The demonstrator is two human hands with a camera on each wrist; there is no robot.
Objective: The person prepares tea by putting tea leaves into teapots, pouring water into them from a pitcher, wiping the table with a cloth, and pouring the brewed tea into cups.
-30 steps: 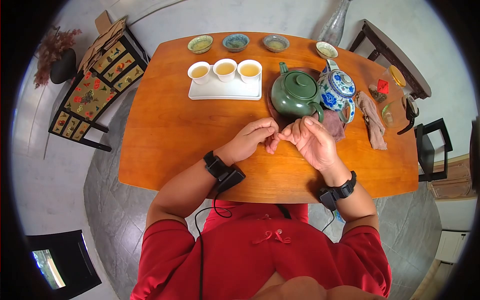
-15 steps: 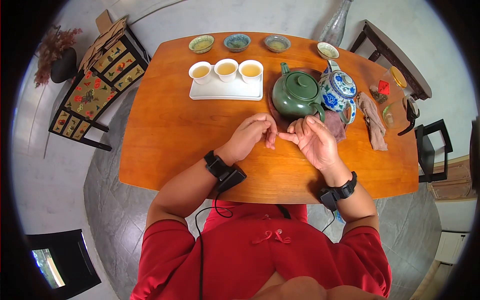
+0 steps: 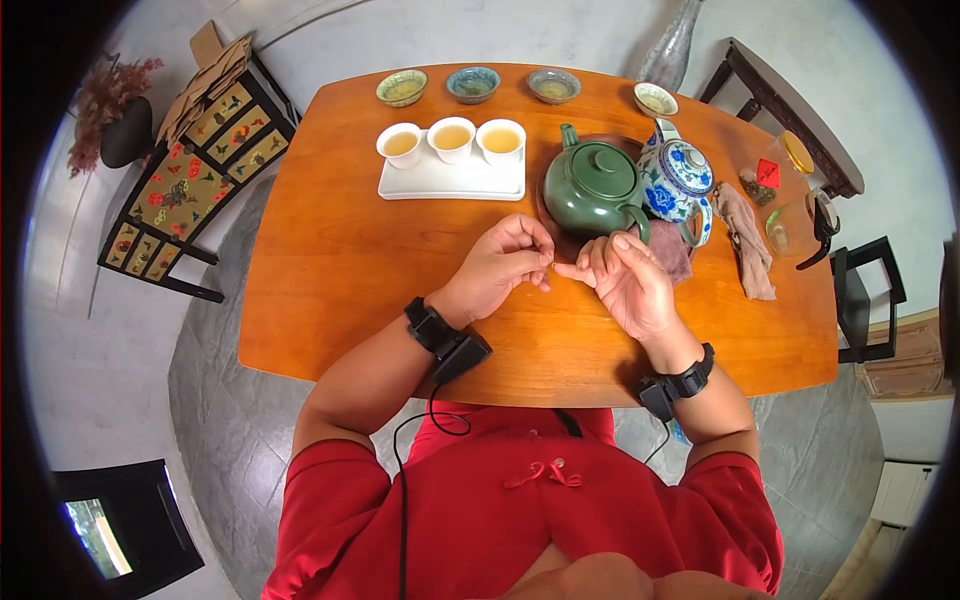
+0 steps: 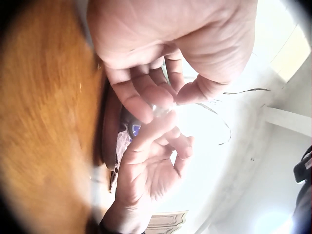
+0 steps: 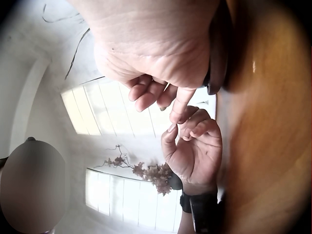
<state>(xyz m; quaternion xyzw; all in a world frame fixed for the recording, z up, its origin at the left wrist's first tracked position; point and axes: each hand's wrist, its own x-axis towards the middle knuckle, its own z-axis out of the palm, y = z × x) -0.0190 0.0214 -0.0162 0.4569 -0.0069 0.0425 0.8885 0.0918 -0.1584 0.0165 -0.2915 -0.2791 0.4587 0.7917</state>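
Note:
At the near middle of the table (image 3: 350, 240), my left hand (image 3: 495, 268) is curled, its thumb and forefinger meeting at the tip of the right little finger (image 5: 179, 105). My right hand (image 3: 632, 288) is palm up, little finger stretched towards the left, the others loosely bent. Just beyond it stands a green teapot (image 3: 592, 187) on a round brown tray, with a blue-and-white teapot (image 3: 675, 180) beside it. Three white cups of pale yellow liquid, the middle one (image 3: 451, 140) among them, stand at a white rectangular tray (image 3: 450, 185). Neither hand touches the teaware.
Several small patterned bowls (image 3: 402, 88) line the far edge. A mauve cloth (image 3: 668, 250) lies by the teapots, and a beige cloth (image 3: 745, 243) lies right of them. Glass jars (image 3: 790, 222) stand at the right edge. A painted cabinet (image 3: 180, 190) is off to the left.
My left hand has turned and lifted slightly, its thumb and forefinger now closer together at the right little fingertip. My right hand has barely moved.

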